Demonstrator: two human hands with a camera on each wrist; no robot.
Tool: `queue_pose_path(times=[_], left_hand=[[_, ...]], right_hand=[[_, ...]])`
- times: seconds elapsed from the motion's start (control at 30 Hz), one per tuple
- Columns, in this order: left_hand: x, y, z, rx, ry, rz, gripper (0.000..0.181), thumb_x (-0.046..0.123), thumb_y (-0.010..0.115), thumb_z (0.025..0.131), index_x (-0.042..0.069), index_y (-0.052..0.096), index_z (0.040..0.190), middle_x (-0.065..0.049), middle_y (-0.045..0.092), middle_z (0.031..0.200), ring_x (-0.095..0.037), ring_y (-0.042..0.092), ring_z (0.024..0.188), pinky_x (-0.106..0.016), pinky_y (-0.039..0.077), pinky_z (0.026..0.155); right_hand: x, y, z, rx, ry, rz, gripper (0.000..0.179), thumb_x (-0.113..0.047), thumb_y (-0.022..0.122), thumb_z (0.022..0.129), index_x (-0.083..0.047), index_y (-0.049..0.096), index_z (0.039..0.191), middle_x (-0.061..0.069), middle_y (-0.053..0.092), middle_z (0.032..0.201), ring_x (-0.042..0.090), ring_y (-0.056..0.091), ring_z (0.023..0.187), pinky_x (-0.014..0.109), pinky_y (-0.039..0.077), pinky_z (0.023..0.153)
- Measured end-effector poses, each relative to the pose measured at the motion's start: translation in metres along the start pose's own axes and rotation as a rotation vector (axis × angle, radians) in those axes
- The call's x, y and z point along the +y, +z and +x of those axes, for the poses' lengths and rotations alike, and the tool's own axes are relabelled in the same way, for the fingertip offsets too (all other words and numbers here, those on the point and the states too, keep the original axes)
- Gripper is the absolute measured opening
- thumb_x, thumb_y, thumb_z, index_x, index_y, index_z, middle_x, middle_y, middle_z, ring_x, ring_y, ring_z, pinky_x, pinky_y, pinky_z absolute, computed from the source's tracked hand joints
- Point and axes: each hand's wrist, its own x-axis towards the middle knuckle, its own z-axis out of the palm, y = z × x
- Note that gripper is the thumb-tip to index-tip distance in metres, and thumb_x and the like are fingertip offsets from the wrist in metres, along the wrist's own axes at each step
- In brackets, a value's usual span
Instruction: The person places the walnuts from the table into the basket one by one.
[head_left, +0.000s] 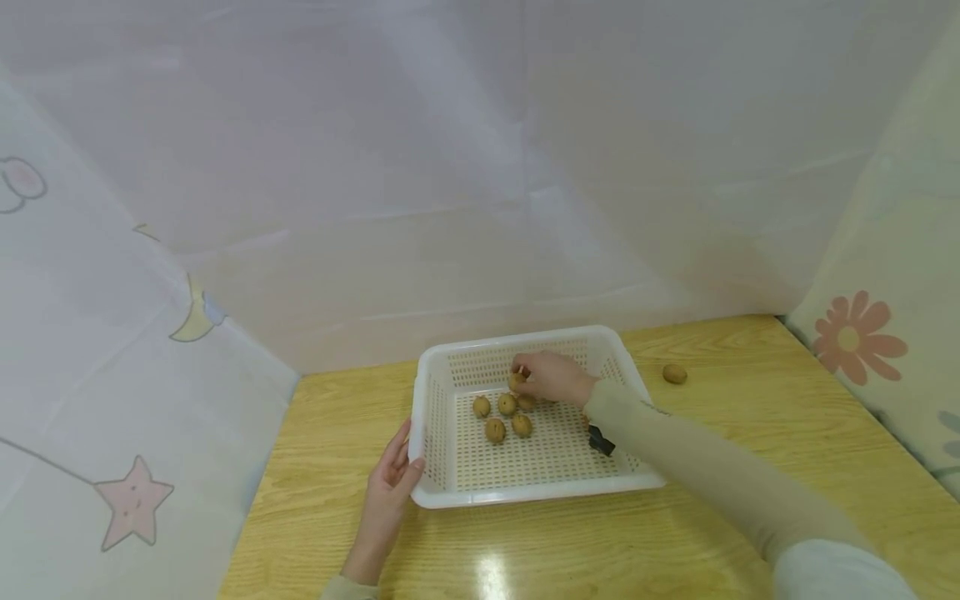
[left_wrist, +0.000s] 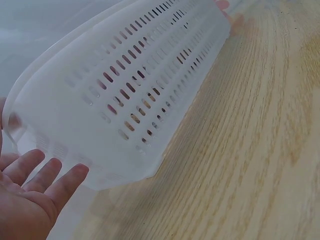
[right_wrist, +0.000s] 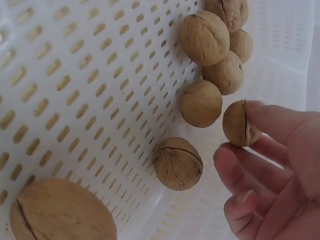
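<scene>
A white slotted plastic basket (head_left: 540, 492) stands on the wooden table with several walnuts (head_left: 495, 431) inside. My left hand (head_left: 392, 475) holds its left rim, thumb on top and fingers against the outer wall. In the left wrist view the fingers (left_wrist: 67, 185) reach under the basket's rim. Over the basket's inside, my right hand (head_left: 557, 377) pinches one walnut (right_wrist: 241, 124) between thumb and fingers. Other walnuts (right_wrist: 204, 37) lie grouped beside that hand, and a nearer one (right_wrist: 65, 212) shows at the lower left of the right wrist view.
One walnut (head_left: 674, 373) lies on the table (head_left: 720, 417) right of the basket. A small black object (head_left: 601, 441) shows by the right forearm; its kind is unclear. Pale sheets (head_left: 480, 208) hang behind and along both sides.
</scene>
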Motion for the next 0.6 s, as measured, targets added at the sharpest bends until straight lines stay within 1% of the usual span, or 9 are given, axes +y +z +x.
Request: queue_pose_path(times=[0.07,0.17,0.23,0.3,0.4,0.5,0.6], left_hand=[[-0.0002,-0.0001,-0.0003,0.002,-0.003,-0.002,0.066,0.005,0.054,0.107,0.002,0.023,0.164,-0.030,0.039,0.159,-0.023,0.056,0.137,-0.035,0.052,0.106],[-0.0006,-0.0002,-0.0006,0.010,-0.012,-0.007,0.066,0.005,0.055,0.106,0.003,0.024,0.164,-0.028,0.039,0.160,-0.024,0.055,0.137,-0.034,0.051,0.107],[-0.0009,-0.0003,-0.0006,0.012,-0.016,-0.008,0.066,0.005,0.055,0.106,0.003,0.024,0.164,-0.027,0.039,0.160,-0.023,0.055,0.138,-0.034,0.050,0.108],[-0.0011,-0.0003,-0.0008,0.013,-0.020,-0.008,0.066,0.006,0.055,0.106,0.003,0.023,0.164,-0.026,0.039,0.161,-0.022,0.055,0.138,-0.033,0.050,0.108],[-0.0013,-0.0001,-0.0009,0.010,-0.022,-0.006,0.066,0.006,0.054,0.107,0.003,0.023,0.165,-0.025,0.038,0.162,-0.020,0.054,0.138,-0.032,0.050,0.108],[-0.0008,0.0000,-0.0007,0.008,-0.021,-0.006,0.066,0.006,0.054,0.107,0.003,0.023,0.164,-0.025,0.038,0.161,-0.020,0.055,0.138,-0.032,0.050,0.107],[0.0009,-0.0001,0.0001,0.007,-0.022,-0.005,0.066,0.006,0.054,0.107,0.003,0.023,0.165,-0.026,0.038,0.161,-0.021,0.055,0.138,-0.033,0.051,0.107]], right_hand=[[-0.0019,0.0013,-0.0003,0.014,0.025,-0.009,0.020,-0.024,0.069,0.101,-0.009,0.069,0.115,0.005,0.075,0.100,0.018,0.068,0.083,0.033,0.056,0.066],[-0.0023,0.0038,0.0001,0.021,0.050,-0.020,0.018,-0.025,0.068,0.101,-0.008,0.069,0.108,0.000,0.071,0.086,0.013,0.060,0.069,0.028,0.049,0.056],[-0.0017,0.0051,0.0002,0.022,0.057,-0.030,0.018,-0.026,0.069,0.101,-0.009,0.069,0.104,-0.002,0.069,0.081,0.012,0.056,0.064,0.026,0.046,0.053],[-0.0006,0.0057,0.0008,0.022,0.058,-0.041,0.019,-0.028,0.070,0.100,-0.009,0.069,0.103,-0.003,0.068,0.079,0.011,0.055,0.062,0.026,0.046,0.051],[0.0016,0.0048,0.0013,0.023,0.054,-0.068,0.020,-0.028,0.071,0.100,-0.008,0.070,0.104,-0.001,0.070,0.083,0.012,0.058,0.066,0.028,0.049,0.054],[0.0038,0.0024,0.0009,0.016,0.052,-0.095,0.018,-0.024,0.071,0.101,-0.007,0.071,0.107,0.001,0.072,0.088,0.014,0.063,0.072,0.031,0.055,0.062],[0.0055,-0.0019,-0.0004,0.025,0.057,-0.104,0.017,-0.023,0.071,0.101,-0.008,0.071,0.109,0.002,0.073,0.093,0.015,0.067,0.079,0.035,0.059,0.069]])
